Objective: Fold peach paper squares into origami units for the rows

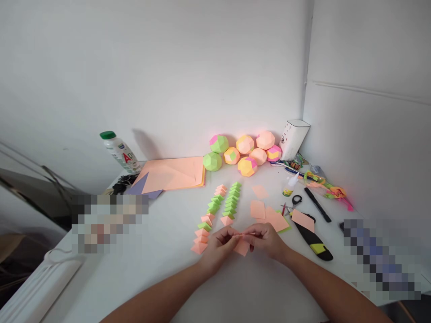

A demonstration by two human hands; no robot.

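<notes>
Between my two hands is a small peach sheet of paper point(242, 247), pinched along its upper edge. My left hand point(220, 246) grips the sheet's left side with thumb and fingers, and my right hand point(266, 240) holds its right side. Just beyond the hands runs a row of folded green paper pieces point(233, 201) ending in a peach one. Left of it stands a second row of folded peach and green pieces point(203, 233). To the right lie flat peach squares point(258, 209) and a larger peach sheet point(276, 220) with green under it.
Several faceted paper balls point(247, 166) sit by the wall. Peach sheets point(171, 174) and a green-capped bottle point(119, 150) are at left. Rightward are a glue bottle point(290, 185), scissors point(296, 200), a black pen point(317, 205), a black-and-yellow tool point(311, 237) and a white box point(294, 138).
</notes>
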